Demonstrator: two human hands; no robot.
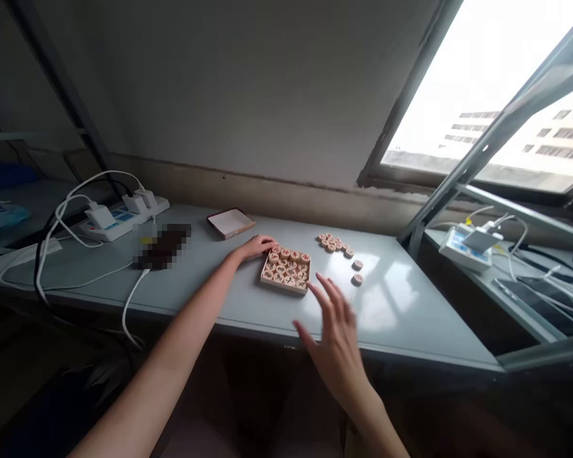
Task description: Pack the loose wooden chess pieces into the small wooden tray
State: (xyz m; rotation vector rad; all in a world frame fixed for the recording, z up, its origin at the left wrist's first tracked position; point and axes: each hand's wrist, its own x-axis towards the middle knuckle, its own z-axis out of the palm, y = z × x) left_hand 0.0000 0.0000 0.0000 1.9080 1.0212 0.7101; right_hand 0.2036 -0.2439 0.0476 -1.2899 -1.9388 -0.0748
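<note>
Apparently, steadying is in hand: the left hand (258, 245) is at the far-left corner of the box (284, 287) of discs (279, 277) on the table (248, 302) — clamped or merely resting, cannot tell. Right hand (337, 324), fingers apart, hangs nearby — taking a loose disc (358, 280) calls for pinching.

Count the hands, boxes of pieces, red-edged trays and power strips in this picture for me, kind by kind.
Left hand and right hand: 2
Box of round pieces: 1
Red-edged tray: 1
Left-side power strip and right-side power strip: 2
Total: 6
</note>
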